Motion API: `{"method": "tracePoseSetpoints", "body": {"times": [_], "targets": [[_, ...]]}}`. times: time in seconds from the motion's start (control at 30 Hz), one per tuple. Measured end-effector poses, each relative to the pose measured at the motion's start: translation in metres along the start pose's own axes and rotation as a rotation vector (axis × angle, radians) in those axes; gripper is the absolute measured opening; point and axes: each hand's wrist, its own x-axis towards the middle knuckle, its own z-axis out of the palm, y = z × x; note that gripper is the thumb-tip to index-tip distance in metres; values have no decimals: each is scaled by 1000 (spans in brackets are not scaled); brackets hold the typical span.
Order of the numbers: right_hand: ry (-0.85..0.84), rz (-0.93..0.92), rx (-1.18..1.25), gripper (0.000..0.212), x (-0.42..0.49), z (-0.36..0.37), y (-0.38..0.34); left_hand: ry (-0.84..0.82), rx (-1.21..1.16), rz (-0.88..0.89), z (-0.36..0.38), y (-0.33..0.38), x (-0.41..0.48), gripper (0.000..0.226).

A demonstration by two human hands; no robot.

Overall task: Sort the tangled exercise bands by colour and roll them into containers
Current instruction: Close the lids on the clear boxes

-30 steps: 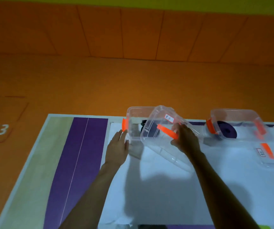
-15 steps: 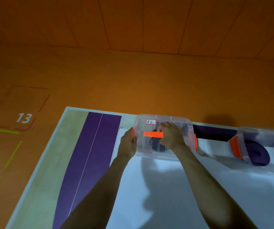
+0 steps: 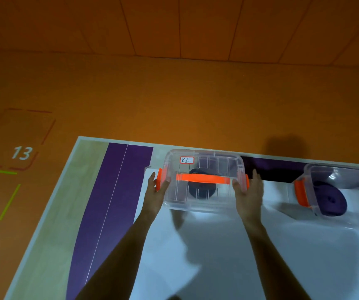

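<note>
2 hands bracket the box (image 3: 208,163), 1 at each short end. The box is clear, with its lid on. It sits on the white sheet (image 3: 217,245) toward the far edge of the table (image 3: 50,224), at 12 o'clock from the person, and its long axis runs 9 to 3 o'clock. An orange handle (image 3: 202,179) lies along that axis across the lid, and a small label (image 3: 186,160) sits at the lid's 11 o'clock corner. Through the plastic a dark rolled band (image 3: 200,191) shows near the middle.

The left hand (image 3: 156,191) is at the 9 o'clock end. Its fingers are straight and lie outside the orange left latch (image 3: 159,178), with the thumb on the inner side, so the latch stands between them. The right hand (image 3: 249,193) does the same at the 3 o'clock end, around the right latch (image 3: 247,180). Neither hand curls round anything; both press flat on the plastic. Whether the latches are snapped home I cannot tell.

The step looks like closing or seating this box. The move turns on both palms squeezing inward along the long axis, each hand equally near its own latch. An uneven push could slide the box on the sheet.

At 3 o'clock, well apart, the other box (image 3: 343,176) holds a purple roll (image 3: 330,199). A purple stripe (image 3: 109,202) runs down the table at 9 o'clock.
</note>
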Motion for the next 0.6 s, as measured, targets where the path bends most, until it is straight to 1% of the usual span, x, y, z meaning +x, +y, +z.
{"method": "tracePoseSetpoints", "body": {"times": [0.03,0.07,0.1,0.13,0.23,0.3,0.37,0.47,0.5,0.6], "targets": [[-30,89,147,66,-2,-2,-2,-28,-43,1,-1,0,0,65],[-22,114,241,55,-4,-2,-1,-36,-58,28,-1,1,-1,56],[13,93,259,47,-6,-2,-1,-15,-51,56,-1,2,-2,49],[54,70,243,45,-8,-2,1,19,-44,83,1,4,-4,45],[168,26,267,49,-11,1,6,114,-14,173,7,7,-9,44],[230,-8,238,45,-14,5,4,145,19,237,12,6,-16,38],[287,-104,174,38,-16,5,-2,190,58,266,17,6,-24,35],[354,-225,126,26,-18,10,-2,237,162,315,20,7,-31,36],[365,-244,101,26,-16,12,2,251,225,331,21,8,-33,38],[365,-279,-23,35,-14,16,10,258,369,356,20,11,-36,38]]}}
